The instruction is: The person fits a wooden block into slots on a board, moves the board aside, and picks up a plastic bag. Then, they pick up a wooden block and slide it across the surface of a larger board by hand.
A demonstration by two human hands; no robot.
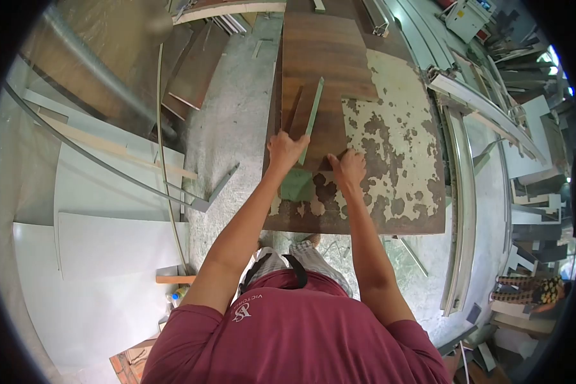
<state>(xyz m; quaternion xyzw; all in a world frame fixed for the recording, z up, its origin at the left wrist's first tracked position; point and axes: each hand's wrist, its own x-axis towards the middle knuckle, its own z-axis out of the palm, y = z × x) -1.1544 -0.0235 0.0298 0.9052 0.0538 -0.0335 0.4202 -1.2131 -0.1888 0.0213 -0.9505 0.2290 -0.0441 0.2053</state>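
Head feed. My left hand (288, 150) is at the middle of the frame, fingers closed round a narrow strip (313, 112). Strip runs from the hand up and slightly right, tilted in the frame, pale green along one long edge. My right hand (349, 168) is just right of center, well apart from the strip, fingers curled, thumb toward the left hand. It's at the near end of the brown wood-grain panel (329, 57); can't tell whether it grips the panel or only rests there.

Panel lies lengthwise on the worktop (397, 160), from upper center down to the hands. Worktop surface is pale and blotched with brown patches, showing most at right of center. A flat green patch (296, 185) sits just below the left hand.

Left side of frame: large white sheets (102, 262), plus a grey angled bar (221, 185) on the way to the worktop. Right side: a long metal rail (457, 224) beside the worktop. Upper right: a white machine (467, 20). Lower right edge: another person (534, 291), small in view.
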